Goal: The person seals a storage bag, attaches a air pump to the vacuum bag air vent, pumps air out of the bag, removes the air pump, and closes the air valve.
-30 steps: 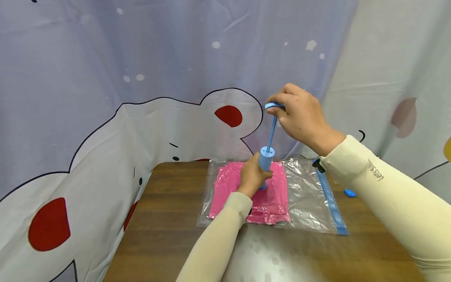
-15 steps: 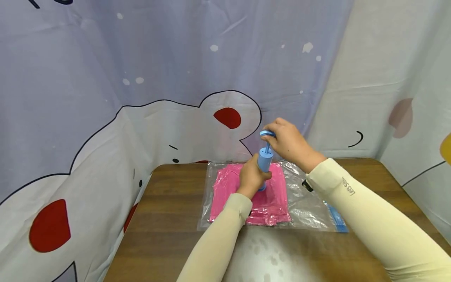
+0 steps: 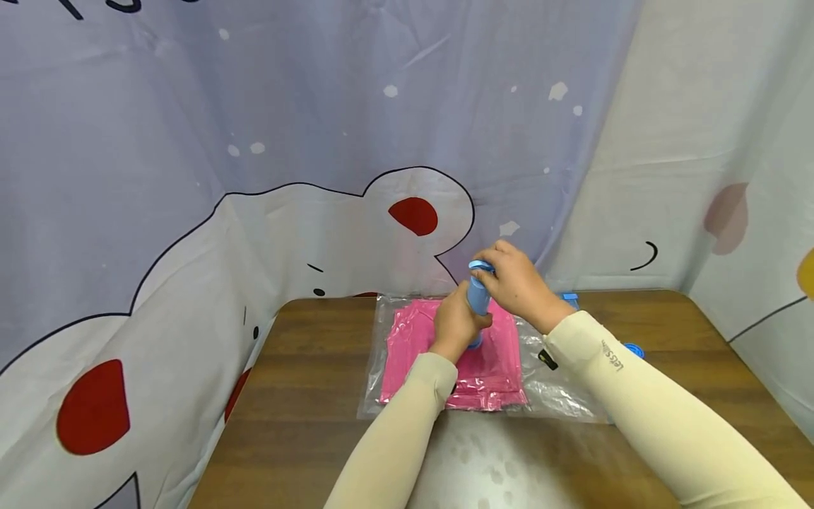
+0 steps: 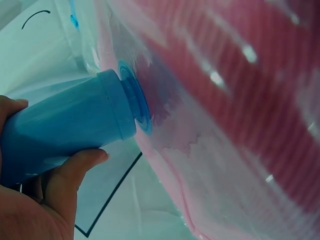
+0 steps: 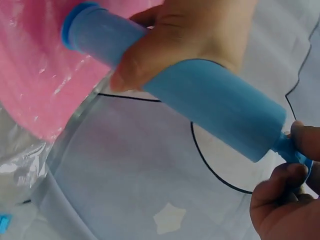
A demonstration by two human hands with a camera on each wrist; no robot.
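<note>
A blue hand pump (image 3: 478, 297) stands over a clear plastic vacuum bag (image 3: 553, 396) with folded pink material (image 3: 407, 339) inside. My left hand (image 3: 454, 322) grips the pump's barrel with fingers and thumb wrapped round it. At the top, my right hand (image 3: 518, 279) holds the pump handle (image 5: 292, 156), which sits close to the barrel's end; only a short bit of rod shows in the right wrist view. The barrel's lower end meets a round blue valve (image 4: 135, 95) on the bag in the left wrist view.
A wooden table (image 3: 305, 389) lies under the bag. A small round blue cap (image 3: 634, 350) is beside my right sleeve. Part of the bag's blue edge strip (image 3: 570, 300) shows behind my right wrist. A patterned curtain (image 3: 305, 233) hangs behind and at both sides.
My right hand has moved down with the pump handle, and the long exposed rod has gone into the barrel. My left hand keeps its grip in about the same place.
</note>
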